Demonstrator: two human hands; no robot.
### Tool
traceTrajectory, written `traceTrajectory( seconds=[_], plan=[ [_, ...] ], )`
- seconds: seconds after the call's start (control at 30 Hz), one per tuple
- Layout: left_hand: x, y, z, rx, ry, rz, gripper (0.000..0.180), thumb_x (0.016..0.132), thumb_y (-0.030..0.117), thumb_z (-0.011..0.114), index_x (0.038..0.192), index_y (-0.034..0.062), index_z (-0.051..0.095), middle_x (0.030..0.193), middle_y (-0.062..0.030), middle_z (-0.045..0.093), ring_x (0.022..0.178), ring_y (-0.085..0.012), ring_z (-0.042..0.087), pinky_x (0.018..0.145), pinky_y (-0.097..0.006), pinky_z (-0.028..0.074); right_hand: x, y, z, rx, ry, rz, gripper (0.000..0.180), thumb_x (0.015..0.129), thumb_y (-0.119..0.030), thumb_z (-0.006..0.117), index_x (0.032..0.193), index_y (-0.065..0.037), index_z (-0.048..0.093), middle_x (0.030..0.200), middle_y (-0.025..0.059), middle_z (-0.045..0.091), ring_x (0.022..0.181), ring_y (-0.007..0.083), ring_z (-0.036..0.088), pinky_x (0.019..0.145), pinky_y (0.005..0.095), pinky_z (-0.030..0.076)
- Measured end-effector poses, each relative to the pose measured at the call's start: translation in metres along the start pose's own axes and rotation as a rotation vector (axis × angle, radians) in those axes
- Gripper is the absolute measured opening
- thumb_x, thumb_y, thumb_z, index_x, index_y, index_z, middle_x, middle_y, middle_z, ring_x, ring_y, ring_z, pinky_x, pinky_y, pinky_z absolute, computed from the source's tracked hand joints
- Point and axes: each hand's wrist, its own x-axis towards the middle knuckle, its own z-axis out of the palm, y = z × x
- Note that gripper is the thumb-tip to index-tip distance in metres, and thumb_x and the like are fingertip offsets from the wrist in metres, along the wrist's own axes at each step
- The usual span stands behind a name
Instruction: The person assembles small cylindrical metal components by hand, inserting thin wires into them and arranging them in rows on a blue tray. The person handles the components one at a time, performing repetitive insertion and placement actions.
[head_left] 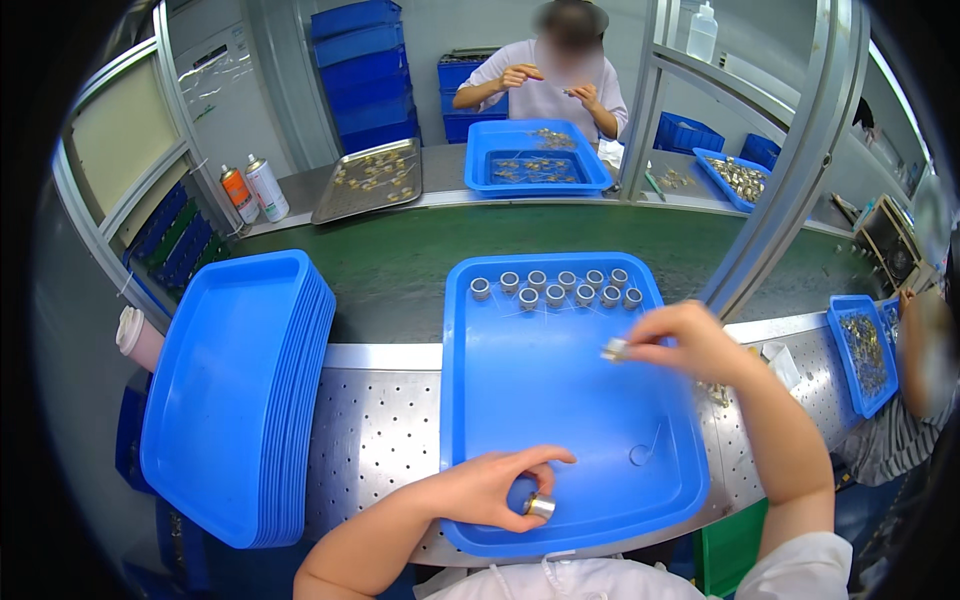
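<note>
My right hand is over the right side of a shallow blue tray, thumb and fingers pinching a small metal cylinder, slightly blurred. Low over the tray's near edge, my left hand curls its thumb and fingers around another shiny metal cylinder; its index finger reaches out to the right. Two rows of short, open-topped metal cylinders with thin wires stand at the tray's far end. A thin ring with a wire tail lies near the tray's right side.
Stacked blue trays stand to the left. Beyond the green belt, a co-worker handles small parts behind a blue tray and a metal tray. A metal post rises at right; another person sits by a parts tray.
</note>
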Motion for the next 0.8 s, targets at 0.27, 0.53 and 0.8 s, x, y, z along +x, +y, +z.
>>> traceTrajectory(
  seconds=[0.27,0.53,0.8],
  plan=[
    [-0.002,-0.013,0.004,0.006,-0.004,0.066,0.064,0.073,0.017,0.069,0.130,0.0126,0.039,0.087,-0.0036,0.058,0.083,-0.0215,0.059,0.076,-0.032,0.046,0.126,0.010,0.093,-0.525,0.080,-0.360,0.014,0.077,-0.014,0.064,0.089,-0.011,0.070,0.086,0.0041,0.058,0.090,0.0221,0.053,0.077,0.0347,0.047],
    [-0.002,-0.022,0.008,-0.022,-0.019,0.098,0.062,0.074,0.018,0.068,0.129,0.0136,0.039,0.087,-0.0044,0.058,0.080,-0.0222,0.058,0.072,-0.032,0.046,0.139,0.033,0.097,-0.704,0.080,-0.346,0.016,0.074,-0.011,0.061,0.087,-0.012,0.071,0.091,0.0036,0.056,0.093,0.0210,0.051,0.081,0.0329,0.045],
    [-0.002,-0.014,0.002,-0.030,-0.040,0.077,0.064,0.073,0.017,0.069,0.129,0.0144,0.038,0.086,-0.0063,0.055,0.080,-0.0231,0.057,0.074,-0.033,0.046,0.129,0.032,0.085,-0.453,0.235,-0.232,0.015,0.077,-0.011,0.066,0.092,-0.011,0.068,0.091,0.0037,0.058,0.091,0.0226,0.054,0.077,0.0357,0.048]
  ],
)
